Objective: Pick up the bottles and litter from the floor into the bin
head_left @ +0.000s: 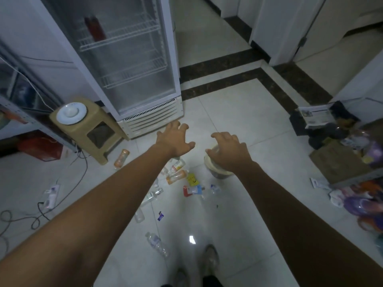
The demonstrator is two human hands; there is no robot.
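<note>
Your hands: left hand and right hand spread, fingers holding nothing.
Progress: you've barely started.
Left: bottles, wrappers litter floor.
Bin: awaits.

No text, brand or number can be read. Beyond the right hand, a printed paper shows only blurred lines. The labels on the orange bottle and clear bottle below the hands are illegible.

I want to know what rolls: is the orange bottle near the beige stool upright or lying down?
Lying down. The orange bottle rests on its side on the floor tiles.
</note>
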